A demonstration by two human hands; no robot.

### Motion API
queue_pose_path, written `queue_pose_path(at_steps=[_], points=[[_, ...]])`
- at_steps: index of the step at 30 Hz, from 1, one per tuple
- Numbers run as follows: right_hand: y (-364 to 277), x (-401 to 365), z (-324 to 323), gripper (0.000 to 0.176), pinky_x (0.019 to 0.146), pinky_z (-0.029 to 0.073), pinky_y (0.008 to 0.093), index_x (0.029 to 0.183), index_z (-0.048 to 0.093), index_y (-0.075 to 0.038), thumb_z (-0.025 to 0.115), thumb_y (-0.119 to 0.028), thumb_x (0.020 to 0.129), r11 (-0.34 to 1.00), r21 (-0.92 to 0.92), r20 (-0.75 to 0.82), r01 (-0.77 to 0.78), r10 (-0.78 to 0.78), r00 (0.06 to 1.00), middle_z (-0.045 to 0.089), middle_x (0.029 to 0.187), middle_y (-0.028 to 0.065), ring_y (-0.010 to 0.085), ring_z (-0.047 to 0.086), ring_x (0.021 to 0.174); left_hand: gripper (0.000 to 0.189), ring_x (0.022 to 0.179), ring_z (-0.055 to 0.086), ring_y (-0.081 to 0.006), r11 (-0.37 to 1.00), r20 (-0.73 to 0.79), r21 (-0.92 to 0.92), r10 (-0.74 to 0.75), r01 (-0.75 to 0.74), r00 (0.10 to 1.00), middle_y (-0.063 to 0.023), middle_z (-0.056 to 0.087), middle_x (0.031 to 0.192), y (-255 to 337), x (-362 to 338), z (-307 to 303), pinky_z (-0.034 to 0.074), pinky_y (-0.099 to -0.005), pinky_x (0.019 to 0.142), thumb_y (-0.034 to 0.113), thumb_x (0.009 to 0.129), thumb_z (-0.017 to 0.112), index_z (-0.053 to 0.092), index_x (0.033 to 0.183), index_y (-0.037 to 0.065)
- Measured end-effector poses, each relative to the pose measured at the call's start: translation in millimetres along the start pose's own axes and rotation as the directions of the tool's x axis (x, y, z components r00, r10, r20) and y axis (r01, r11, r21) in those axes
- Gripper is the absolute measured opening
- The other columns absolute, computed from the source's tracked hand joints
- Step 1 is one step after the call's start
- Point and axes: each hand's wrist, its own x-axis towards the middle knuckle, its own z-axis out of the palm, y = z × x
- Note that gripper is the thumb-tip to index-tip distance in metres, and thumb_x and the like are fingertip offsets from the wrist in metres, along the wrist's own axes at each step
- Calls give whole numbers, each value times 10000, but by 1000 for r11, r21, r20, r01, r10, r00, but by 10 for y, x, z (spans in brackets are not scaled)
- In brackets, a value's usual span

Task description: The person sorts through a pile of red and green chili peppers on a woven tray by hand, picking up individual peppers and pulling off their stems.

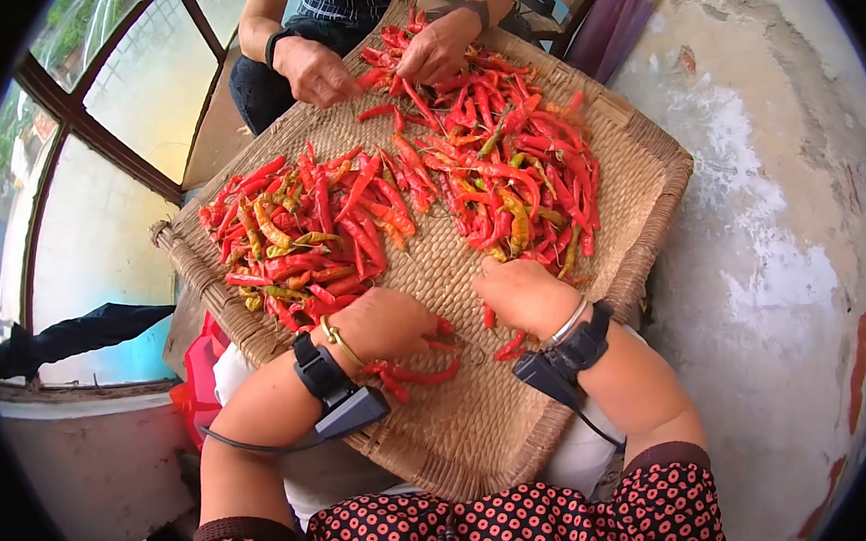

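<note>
My left hand (382, 324) is closed, low over the woven tray (489, 413), beside the left pile of chili peppers (301, 233). A few red peppers (417, 374) show under and next to its fingers; what the fingers hold is hidden. My right hand (528, 298) is at the lower edge of the larger right pile of peppers (519, 167), its fingers bent together, their tips and anything in them hard to make out. Some red peppers (511, 348) lie just below it. Both piles are mostly red, with some yellow and green ones.
Across the tray, a co-worker's two hands (316, 72) (440, 48) are at the far end of the right pile. A framed window (136, 104) and a dark umbrella-like object (82, 336) stand at the left. A worn plaster wall (752, 240) is at the right.
</note>
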Motion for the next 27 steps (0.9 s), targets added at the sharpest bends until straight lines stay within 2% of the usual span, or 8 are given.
queue_pose_path(at_steps=[5,10,18,20,22,24,26,27], points=[[142,42,106,79,638,499,436,793,585,-52,573,-68,716,994,-107,-28,-34,31,999,593,792,144,324,622,768,205,688,615,-337,970,-262,82,-202,230,944,-173,604,696,-167,-49,-25,497,-447,657,254,738,571,635,822,79],[153,-99,-208,186,698,516,403,834,679,-36,536,-140,777,932,-307,102,-193,234,967,666,881,137,283,650,847,229,738,610,-331,989,-366,-13,-140,146,920,-168,611,739,-77,-386,-83,493,-432,666,254,746,583,639,884,80],[350,-271,-371,147,681,475,445,782,663,-81,572,-125,676,952,192,-187,-237,272,944,618,762,170,345,608,757,230,760,613,-318,987,-254,125,-69,104,965,-129,625,780,-31,-745,293,485,-432,680,250,724,619,660,903,111],[275,-262,-578,181,658,485,406,861,656,-58,595,-144,714,921,254,-114,-295,331,937,627,744,157,318,614,714,207,759,615,-316,967,-262,174,-137,186,955,-129,624,774,0,-701,349,491,-428,679,247,718,618,666,874,120],[290,-231,-750,242,634,491,363,950,636,-33,619,-173,754,640,746,-224,-182,499,837,640,746,137,282,620,684,178,755,616,-312,955,-281,199,-160,220,946,-127,626,775,17,-667,404,494,-427,677,238,717,611,665,841,122],[308,-137,-850,290,631,498,344,1011,611,-14,628,-174,771,800,594,-658,-83,543,521,650,758,123,260,628,688,156,749,617,-308,937,-316,279,-117,210,941,-125,626,759,22,-642,443,495,-428,676,233,722,601,662,797,111],[224,-117,-835,268,652,503,343,983,634,-29,628,-189,767,808,566,-674,-164,567,473,653,775,129,264,633,707,146,737,617,-308,941,-353,265,-107,209,929,-123,624,748,46,-644,446,494,-426,671,230,725,597,657,770,105],[207,-68,-692,260,660,505,342,971,644,-32,626,-196,770,901,417,-698,-123,404,592,654,782,133,265,634,713,142,726,616,-309,947,-384,249,-95,202,918,-121,621,737,61,-655,429,493,-423,667,226,727,594,652,742,98]])
